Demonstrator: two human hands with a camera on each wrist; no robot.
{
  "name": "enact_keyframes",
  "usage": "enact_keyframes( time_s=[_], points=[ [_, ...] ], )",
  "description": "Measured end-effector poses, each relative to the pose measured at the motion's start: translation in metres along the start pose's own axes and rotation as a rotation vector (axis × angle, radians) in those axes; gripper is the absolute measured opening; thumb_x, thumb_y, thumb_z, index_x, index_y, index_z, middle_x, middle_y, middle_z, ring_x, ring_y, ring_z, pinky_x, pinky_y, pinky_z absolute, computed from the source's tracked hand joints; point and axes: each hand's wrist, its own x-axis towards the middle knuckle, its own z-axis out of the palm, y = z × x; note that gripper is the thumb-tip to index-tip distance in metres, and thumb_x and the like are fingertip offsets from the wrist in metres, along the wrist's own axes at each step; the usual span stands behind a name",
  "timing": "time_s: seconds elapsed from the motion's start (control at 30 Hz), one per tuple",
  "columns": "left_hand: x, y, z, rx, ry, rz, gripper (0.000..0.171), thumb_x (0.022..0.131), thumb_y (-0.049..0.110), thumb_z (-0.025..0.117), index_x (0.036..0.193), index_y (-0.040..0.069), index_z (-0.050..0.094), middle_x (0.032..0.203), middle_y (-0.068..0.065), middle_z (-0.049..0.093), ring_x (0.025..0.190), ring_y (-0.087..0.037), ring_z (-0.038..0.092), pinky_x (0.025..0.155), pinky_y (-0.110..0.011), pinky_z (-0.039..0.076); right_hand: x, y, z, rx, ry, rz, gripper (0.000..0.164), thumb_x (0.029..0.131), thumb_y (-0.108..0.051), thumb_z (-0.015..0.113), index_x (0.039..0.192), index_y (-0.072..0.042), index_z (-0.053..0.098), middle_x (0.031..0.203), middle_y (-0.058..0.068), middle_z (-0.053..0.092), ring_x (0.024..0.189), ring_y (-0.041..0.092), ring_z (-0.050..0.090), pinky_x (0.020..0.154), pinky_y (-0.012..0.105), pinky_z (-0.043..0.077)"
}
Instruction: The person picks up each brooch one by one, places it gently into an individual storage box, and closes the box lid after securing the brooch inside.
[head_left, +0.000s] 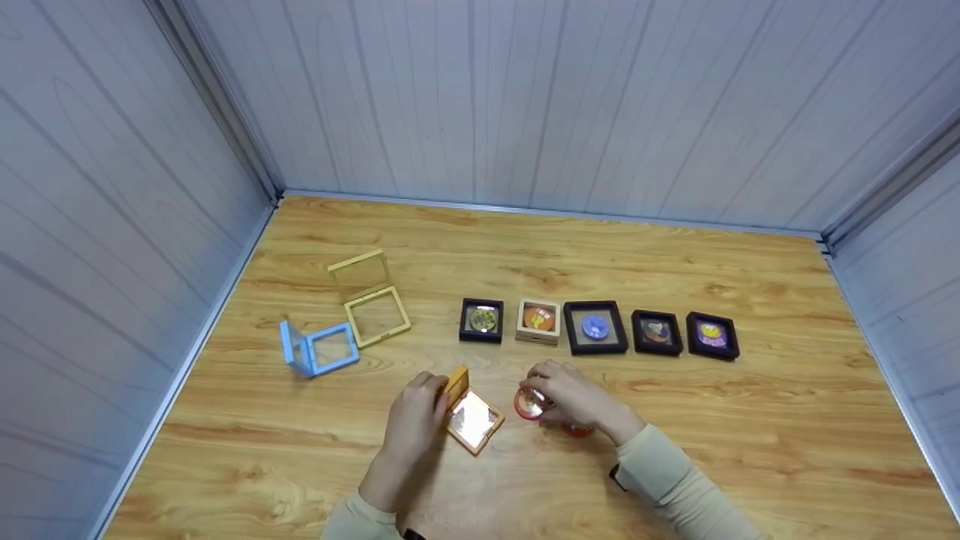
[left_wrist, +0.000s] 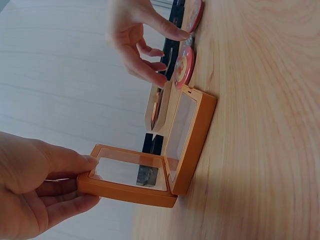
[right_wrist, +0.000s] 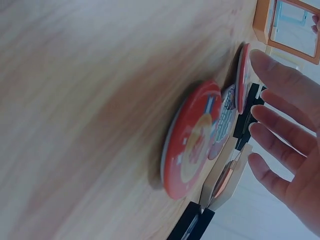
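Observation:
My left hand (head_left: 412, 416) pinches the raised lid of an orange display frame (left_wrist: 192, 145) between thumb and fingers. Its other half rests on the table, so the hinged frame stands unfolded with clear panes in both halves. Over a small group of round badges hovers my right hand (head_left: 570, 394), fingers apart and slightly bent, nothing between them. One red badge (right_wrist: 192, 140) lies nearest the right wrist camera. Behind it come a grey-and-white badge (right_wrist: 225, 117) and another red badge (right_wrist: 243, 77), close to the right thumb. From above, the right hand partly covers the badges.
Unfolded blue (head_left: 334, 367) and yellow (head_left: 379, 341) frames stand at left. Behind the hands is a row of filled frames: a black frame (head_left: 481, 337), a beige frame (head_left: 537, 337), a larger black frame (head_left: 598, 349) and two more black ones. Pale panels wall the table (head_left: 787, 420).

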Motion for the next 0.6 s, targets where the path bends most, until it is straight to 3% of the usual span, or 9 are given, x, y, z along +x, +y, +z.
enact_keyframes(
  time_s=[0.27,0.6],
  points=[
    [-0.0008,0.0006,-0.0013,-0.011,0.001,0.003,0.015,0.075,0.0,0.065,0.089,-0.006,0.064,0.078,-0.008,0.058,0.069,-0.021,0.059,0.058,-0.033,0.049,-0.0011,0.0006,0.0032,-0.003,-0.004,-0.016,0.045,0.067,-0.021,0.076,0.106,-0.006,0.061,0.099,0.005,0.053,0.092,0.02,0.049,0.08,0.037,0.042],
    [0.0003,-0.0018,-0.0001,-0.006,0.009,0.018,0.015,0.075,0.0,0.065,0.088,-0.005,0.064,0.077,-0.008,0.058,0.067,-0.022,0.058,0.057,-0.034,0.048,0.0016,0.0015,0.0054,-0.004,-0.04,0.038,0.044,0.069,-0.023,0.074,0.107,-0.006,0.061,0.1,0.005,0.053,0.091,0.019,0.05,0.078,0.036,0.044]
  ],
)
